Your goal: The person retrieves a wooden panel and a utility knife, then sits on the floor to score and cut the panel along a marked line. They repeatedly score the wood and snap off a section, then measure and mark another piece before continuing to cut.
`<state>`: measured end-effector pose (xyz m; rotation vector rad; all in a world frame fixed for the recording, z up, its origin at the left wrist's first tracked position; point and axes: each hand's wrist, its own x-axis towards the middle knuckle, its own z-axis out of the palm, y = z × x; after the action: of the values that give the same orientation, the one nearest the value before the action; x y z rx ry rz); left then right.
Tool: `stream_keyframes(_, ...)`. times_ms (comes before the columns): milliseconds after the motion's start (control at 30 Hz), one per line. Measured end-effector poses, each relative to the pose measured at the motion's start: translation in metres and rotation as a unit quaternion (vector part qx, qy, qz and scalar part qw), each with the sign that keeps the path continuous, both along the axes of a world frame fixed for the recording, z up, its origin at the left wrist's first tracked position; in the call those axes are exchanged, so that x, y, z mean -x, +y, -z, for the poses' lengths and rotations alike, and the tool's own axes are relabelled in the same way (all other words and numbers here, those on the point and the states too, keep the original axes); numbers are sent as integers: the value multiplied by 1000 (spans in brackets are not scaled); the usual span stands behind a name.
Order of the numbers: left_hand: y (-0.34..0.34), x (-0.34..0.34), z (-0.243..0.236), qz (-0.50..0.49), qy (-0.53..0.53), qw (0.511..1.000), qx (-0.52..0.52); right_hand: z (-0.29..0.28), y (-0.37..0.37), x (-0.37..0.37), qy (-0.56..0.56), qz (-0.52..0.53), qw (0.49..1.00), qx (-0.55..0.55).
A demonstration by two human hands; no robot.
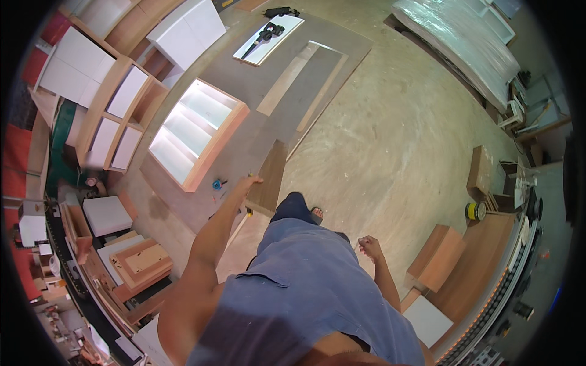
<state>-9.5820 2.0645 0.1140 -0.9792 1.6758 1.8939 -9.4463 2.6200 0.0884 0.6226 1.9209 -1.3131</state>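
My left hand (251, 181) reaches forward, its fingers closed on the near left edge of a brown wood-grain board (270, 180). The board stretches away from my legs along the edge of the grey mat. Lower and to the right, my right hand (369, 246) hangs beside my hip with curled fingers; whether anything small is in them is hidden. Left of the board, a small blue item (217, 183) lies on the mat. Farther left stands a wood-edged shelf unit (231, 125) with brightly lit white compartments.
On the grey mat (244, 97) are a white panel (284, 30) bearing a black tool (266, 39) and thin wooden strips (322, 91). Cabinets (125, 91) line the left. A wooden box (436, 256) and a yellow-black spool (475, 211) sit right. A plastic-wrapped stack (461, 46) lies far right.
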Motion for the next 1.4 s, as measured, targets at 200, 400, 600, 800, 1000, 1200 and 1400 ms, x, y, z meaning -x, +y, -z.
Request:
stream_keyframes(200, 31, 248, 8, 26, 13, 1000, -8, 6, 58, 117, 3, 241, 970, -40)
stream_keyframes(400, 76, 537, 85, 79, 52, 995, -13, 25, 128, 84, -106, 304, 943, -89)
stream_keyframes(600, 94, 759, 161, 141, 53, 978, 145, -82, 35, 248, -230, 256, 933, -110)
stream_keyframes(800, 92, 891, 206, 136, 81, 980, 117, -149, -8, 407, -238, 234, 934, -127)
stream_keyframes(1000, -7, 813, 226, 375, 7, 801, 466, -152, 16, 467, -242, 279, 916, -159)
stream_keyframes(1200, -28, 587, 176, 619, -119, 740, 235, -86, 69, 501, -92, 45, 994, -40)
stream_keyframes(1400, 104, 442, 24, 273, -144, 935, -176, -16, 118, 655, -159, 90, 982, 40)
